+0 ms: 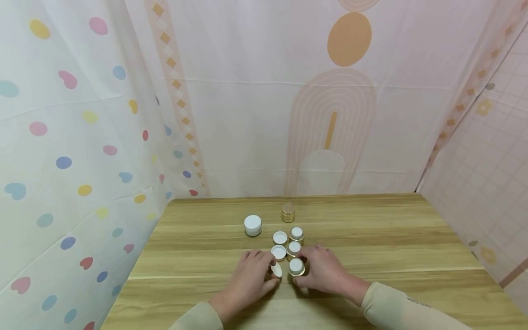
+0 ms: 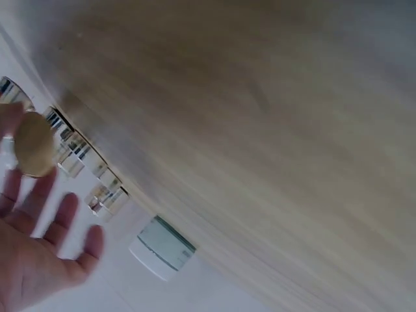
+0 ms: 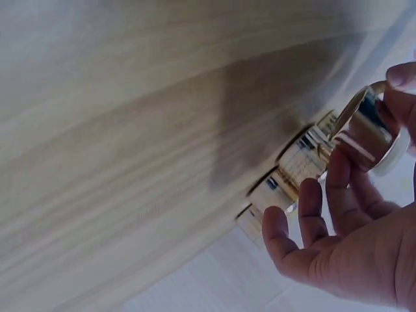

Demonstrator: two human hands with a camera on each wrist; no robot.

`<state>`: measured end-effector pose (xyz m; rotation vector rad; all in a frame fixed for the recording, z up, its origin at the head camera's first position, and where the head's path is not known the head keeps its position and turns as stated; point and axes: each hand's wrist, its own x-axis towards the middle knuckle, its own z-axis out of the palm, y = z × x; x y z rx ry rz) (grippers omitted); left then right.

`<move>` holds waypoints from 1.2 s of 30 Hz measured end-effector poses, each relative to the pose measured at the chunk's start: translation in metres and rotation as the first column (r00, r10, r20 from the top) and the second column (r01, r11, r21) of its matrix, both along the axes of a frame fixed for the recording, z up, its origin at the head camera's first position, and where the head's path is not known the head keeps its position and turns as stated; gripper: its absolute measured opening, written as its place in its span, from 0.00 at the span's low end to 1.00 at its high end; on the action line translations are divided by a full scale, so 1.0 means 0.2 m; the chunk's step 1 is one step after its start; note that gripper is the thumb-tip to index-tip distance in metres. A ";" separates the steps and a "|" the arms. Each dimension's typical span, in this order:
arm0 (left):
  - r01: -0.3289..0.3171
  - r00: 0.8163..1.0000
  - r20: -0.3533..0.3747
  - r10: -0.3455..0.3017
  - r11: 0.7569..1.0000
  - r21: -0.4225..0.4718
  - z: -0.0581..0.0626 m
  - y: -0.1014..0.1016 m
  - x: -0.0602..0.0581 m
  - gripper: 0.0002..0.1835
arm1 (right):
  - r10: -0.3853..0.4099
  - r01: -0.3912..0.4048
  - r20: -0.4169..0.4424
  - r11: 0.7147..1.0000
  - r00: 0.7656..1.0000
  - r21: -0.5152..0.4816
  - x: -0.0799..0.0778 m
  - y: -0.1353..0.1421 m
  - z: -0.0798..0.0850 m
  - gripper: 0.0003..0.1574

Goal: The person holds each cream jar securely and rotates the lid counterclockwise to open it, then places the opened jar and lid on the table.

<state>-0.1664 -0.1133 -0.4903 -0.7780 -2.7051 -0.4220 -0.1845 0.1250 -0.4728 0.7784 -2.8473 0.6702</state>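
1. Gold jar, farthest jar from the table's back edge: right hand grips it, likely for steadiness.
2. Lid: left hand pinches it, tilted.
3. Beyond, two upturned lids beside two jars, presumably paired.

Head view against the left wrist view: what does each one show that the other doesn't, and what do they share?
Only the head view shows the spotted curtain and the white insides of the two upturned lids on the table.

Only the left wrist view shows the gold face of the held lid; the head view catches its pale side.

Both show the left grip pinching that lid, plus the white jar.
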 end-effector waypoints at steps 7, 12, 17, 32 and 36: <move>-0.154 0.970 0.188 0.152 0.988 -0.007 0.00 0.05 -0.03 0.26 | -0.064 0.068 -0.072 0.997 0.995 0.042 0.00 -0.05 -0.05 0.22; -0.175 0.970 0.167 0.177 0.984 -0.027 -0.01 0.09 -0.05 0.29 | -0.111 0.113 -0.053 0.993 0.992 0.029 0.01 -0.07 -0.05 0.26; -0.183 0.968 0.170 0.187 0.982 -0.038 -0.01 0.11 -0.07 0.31 | -0.134 0.135 -0.033 0.991 0.990 0.023 0.01 -0.07 -0.05 0.31; -0.200 0.962 0.191 0.195 0.980 0.005 -0.02 0.09 -0.05 0.31 | -0.191 0.195 0.080 0.980 0.978 -0.038 0.00 -0.01 -0.02 0.32; -0.214 0.960 0.198 0.200 0.976 0.049 -0.02 0.05 -0.02 0.29 | -0.261 0.275 0.152 0.959 0.953 -0.075 -0.06 0.05 0.02 0.35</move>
